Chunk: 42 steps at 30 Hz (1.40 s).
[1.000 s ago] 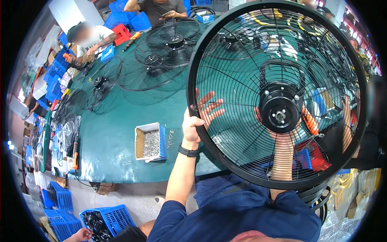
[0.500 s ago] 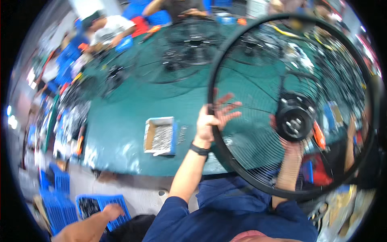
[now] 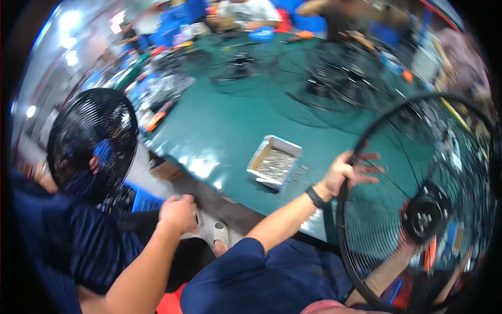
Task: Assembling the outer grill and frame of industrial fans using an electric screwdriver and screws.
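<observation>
A large round black fan guard (image 3: 342, 220) stands tilted up at the right, with a black fan motor (image 3: 422, 220) at its middle. My left hand (image 3: 345, 174) grips the near-left part of its rim, the thumb on the rim and the fingers stretched out behind the wires. Behind the wires my right hand (image 3: 406, 238) is closed around the underside of the motor; most of its fingers are hidden. Left of my left hand, an open box (image 3: 261, 180) of small metal screws or pins sits on the green table (image 3: 230, 131), with a few loose pieces beside it.
A co-worker's hand (image 3: 178, 213) is at the left, near my left arm; this person has another black fan guard (image 3: 94, 141). Several fan guards with motors (image 3: 350, 86) lie at the table's far side. Other people sit beyond. A blue crate (image 3: 146, 201) stands on the floor.
The view has swung left, so the table and box appear further right. The co-worker's fan guard has come into view. My hands keep their hold on the guard and motor.
</observation>
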Tool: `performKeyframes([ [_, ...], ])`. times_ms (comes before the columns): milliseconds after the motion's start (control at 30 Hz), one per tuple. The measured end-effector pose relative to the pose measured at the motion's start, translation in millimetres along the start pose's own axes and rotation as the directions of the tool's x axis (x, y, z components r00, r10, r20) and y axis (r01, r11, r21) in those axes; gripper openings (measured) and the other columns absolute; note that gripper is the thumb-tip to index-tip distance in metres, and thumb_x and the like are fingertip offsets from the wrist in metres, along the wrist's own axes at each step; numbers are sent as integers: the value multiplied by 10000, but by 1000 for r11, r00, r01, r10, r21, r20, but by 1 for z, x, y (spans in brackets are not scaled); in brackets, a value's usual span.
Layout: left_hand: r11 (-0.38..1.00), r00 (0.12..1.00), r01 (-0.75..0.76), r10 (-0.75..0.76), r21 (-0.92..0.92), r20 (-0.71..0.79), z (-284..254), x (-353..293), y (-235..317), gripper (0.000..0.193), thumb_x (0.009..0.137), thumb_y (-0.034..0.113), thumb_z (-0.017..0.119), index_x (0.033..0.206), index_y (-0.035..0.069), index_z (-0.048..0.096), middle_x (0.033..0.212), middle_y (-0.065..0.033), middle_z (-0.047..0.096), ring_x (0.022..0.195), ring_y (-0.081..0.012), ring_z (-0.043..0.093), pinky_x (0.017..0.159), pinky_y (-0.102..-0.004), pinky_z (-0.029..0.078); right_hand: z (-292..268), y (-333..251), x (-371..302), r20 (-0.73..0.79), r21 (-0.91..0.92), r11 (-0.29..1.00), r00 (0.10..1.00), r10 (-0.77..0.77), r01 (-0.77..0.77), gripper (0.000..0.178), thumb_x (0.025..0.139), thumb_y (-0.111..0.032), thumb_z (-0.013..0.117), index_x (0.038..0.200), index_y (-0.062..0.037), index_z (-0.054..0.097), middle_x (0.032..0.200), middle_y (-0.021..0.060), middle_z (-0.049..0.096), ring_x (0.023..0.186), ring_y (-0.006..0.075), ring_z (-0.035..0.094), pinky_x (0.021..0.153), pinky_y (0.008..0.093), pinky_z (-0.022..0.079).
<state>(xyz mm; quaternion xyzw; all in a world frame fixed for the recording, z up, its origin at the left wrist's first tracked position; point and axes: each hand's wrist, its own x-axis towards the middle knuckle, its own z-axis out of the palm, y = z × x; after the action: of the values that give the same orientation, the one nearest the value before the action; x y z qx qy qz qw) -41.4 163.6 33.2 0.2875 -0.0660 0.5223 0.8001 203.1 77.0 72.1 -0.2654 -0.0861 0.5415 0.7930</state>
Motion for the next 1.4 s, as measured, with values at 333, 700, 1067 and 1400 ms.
performKeyframes([
  [333, 1000, 999, 28, -28, 9, -31, -2, 7, -10, 884, 549, 30, 497, 1404, 182, 331, 1357, -219, 414, 1183, -475, 445, 960, -592, 400, -9, -10, -6, 62, 57, 997, 997, -54, 50, 538, 853, -414, 517, 1267, -73, 481, 1245, 148, 520, 1147, 331, 481, 936, 515, 405],
  [700, 997, 997, 8, -2, 79, -78, 5, 7, -15, 877, 559, 48, 539, 1402, 188, 340, 1365, -234, 404, 1187, -484, 433, 962, -595, 398, -15, -10, -14, 109, 12, 978, 972, -207, 207, 508, 839, -364, 557, 1238, -56, 495, 1199, 140, 544, 1097, 308, 513, 907, 480, 424],
  [1067, 989, 993, 44, -29, 140, -113, 10, 4, -17, 932, 538, 59, 508, 1435, 175, 281, 1388, -214, 349, 1214, -449, 401, 977, -574, 405, -16, -14, -18, 202, -60, 917, 904, -377, 396, 480, 826, -314, 597, 1209, -39, 508, 1152, 132, 569, 1047, 285, 545, 878, 446, 444],
  [1400, 981, 991, 54, -30, 185, -129, 15, 4, -18, 932, 544, 67, 522, 1435, 190, 278, 1390, -211, 345, 1221, -462, 389, 987, -597, 376, -25, -11, -22, 244, -153, 882, 882, -403, 446, 457, 813, -269, 633, 1182, -24, 521, 1110, 125, 592, 1002, 264, 574, 852, 414, 461],
])
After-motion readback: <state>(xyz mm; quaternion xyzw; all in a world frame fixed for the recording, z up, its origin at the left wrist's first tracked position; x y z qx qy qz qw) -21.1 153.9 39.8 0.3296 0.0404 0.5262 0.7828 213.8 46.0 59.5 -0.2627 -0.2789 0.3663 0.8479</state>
